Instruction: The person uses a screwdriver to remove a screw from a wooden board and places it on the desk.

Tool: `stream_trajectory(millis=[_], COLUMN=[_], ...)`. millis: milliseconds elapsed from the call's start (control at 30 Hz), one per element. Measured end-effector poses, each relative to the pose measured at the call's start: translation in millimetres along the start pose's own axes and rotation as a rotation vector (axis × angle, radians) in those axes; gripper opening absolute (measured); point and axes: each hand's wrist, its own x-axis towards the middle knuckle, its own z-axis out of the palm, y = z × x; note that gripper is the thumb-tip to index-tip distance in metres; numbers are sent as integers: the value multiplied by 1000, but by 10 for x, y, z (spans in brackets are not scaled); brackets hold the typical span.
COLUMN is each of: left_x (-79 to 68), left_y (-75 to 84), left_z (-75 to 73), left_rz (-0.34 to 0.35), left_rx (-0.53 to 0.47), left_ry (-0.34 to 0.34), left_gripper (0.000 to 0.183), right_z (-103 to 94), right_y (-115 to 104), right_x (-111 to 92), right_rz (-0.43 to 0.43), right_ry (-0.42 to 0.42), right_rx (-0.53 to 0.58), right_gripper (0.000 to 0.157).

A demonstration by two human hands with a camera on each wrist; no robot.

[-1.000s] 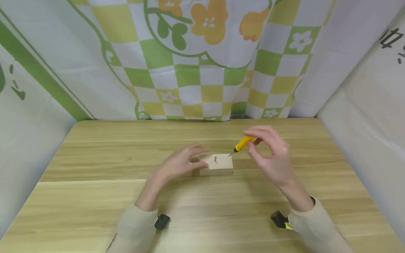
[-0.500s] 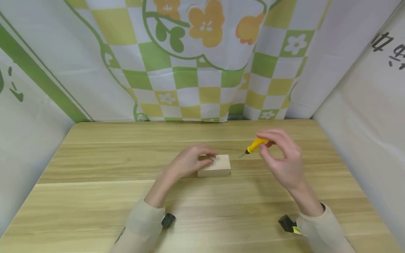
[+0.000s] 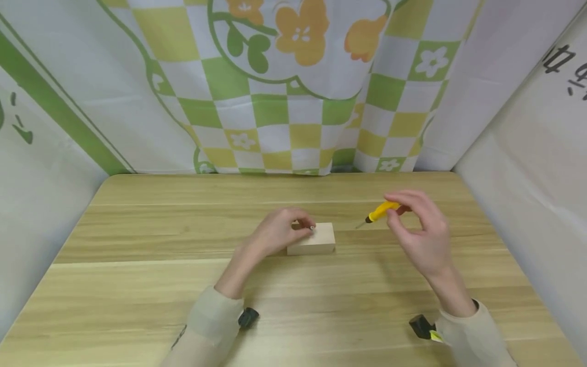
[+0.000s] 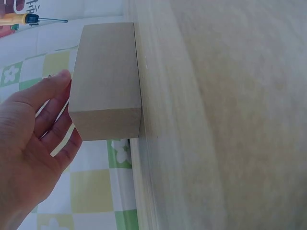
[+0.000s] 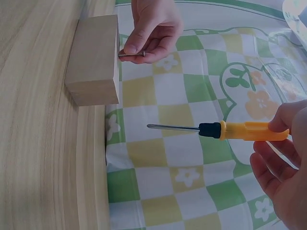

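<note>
A pale wooden block (image 3: 324, 237) lies on the table in the head view. From its top stands a thin metal screw (image 5: 144, 53), its head uppermost. My left hand (image 3: 276, 233) pinches this screw between thumb and fingertips, just above the block, as the right wrist view shows. Off to the right, my right hand (image 3: 423, 235) grips a screwdriver (image 5: 242, 130) by its yellow handle. The shaft (image 5: 172, 127) points down and left, its tip apart from both screw and block. In the left wrist view, the left thumb (image 4: 60, 79) is beside the block's top.
Around the block spreads the wood-grain table (image 3: 293, 306). A checked, flowered curtain (image 3: 275, 112) hangs along its back edge. White sheets (image 3: 532, 137) enclose the left and right sides. A small black camera (image 3: 248, 318) sits at the left wrist.
The right hand has drawn the screwdriver away from the block, to the right. My left hand has moved from the block's left end in to the screw and closed its fingertips on it.
</note>
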Motion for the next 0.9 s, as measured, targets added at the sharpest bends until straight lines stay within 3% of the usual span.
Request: stream_trajectory(millis=[233, 500, 767, 900], left_x=[-13, -75, -194, -285], left_y=[15, 43, -11, -59], left_z=[12, -8, -170, -256], left_rz=[-38, -100, -120, -137], left_rx=[-38, -212, -172, -172], left_ry=[15, 83, 180, 184], left_gripper=[10, 15, 21, 24], right_z=[15, 32, 18, 13], right_y=[7, 22, 77, 97], right_x=[-4, -44, -135, -173], right_rz=[2, 1, 21, 23], right_ry=[-25, -65, -112, -120], right_rx=[-5, -24, -122, -158], right_gripper=[26, 27, 28, 30])
